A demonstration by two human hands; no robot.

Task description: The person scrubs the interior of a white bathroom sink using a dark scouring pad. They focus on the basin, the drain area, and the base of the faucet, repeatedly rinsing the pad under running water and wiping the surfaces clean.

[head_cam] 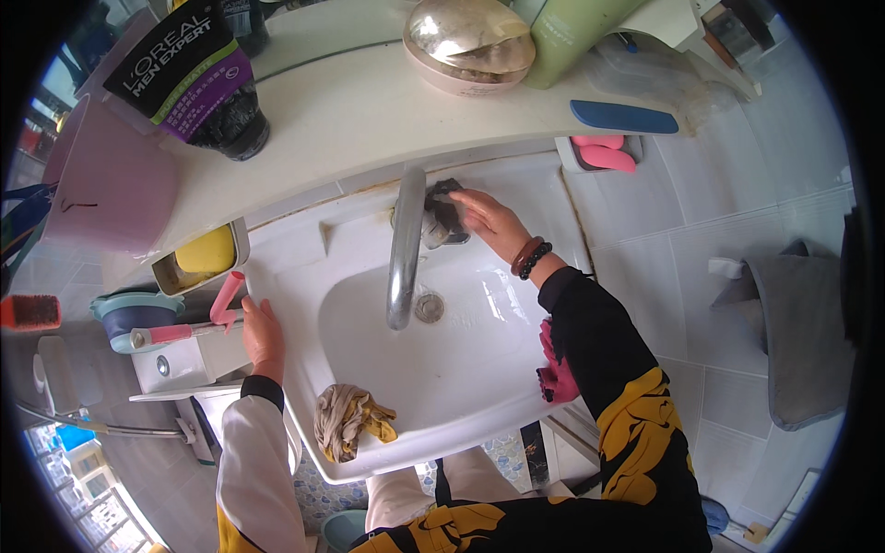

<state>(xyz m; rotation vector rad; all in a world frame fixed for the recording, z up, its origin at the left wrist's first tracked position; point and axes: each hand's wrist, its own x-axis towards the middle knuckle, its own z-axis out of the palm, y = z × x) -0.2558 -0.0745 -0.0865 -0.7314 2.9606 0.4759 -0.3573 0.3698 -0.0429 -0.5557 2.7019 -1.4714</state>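
My left hand [263,339] is at the left side of the white sink [442,394], against its outer edge, thumb and a finger apart. Behind the tap, my right hand [494,225] has its fingertips at a dark wet cloth [444,202]; whether they grip it is hidden. The curved chrome faucet [406,256] arches over the basin, its spout near the metal drain [429,308]. A bundled beige and mustard cloth [346,420] lies on the front left corner of the sink. On the right rim, a crimson cloth [559,373] is partly covered by my right sleeve.
Above the sink, a shelf [332,114] carries a L'Oréal tube [197,83], a shiny round container [470,45], a green tube [574,34] and a blue comb-like item [622,117]. Yellow soap [206,249] sits in a dish at left. A grey cloth [805,339] hangs at right.
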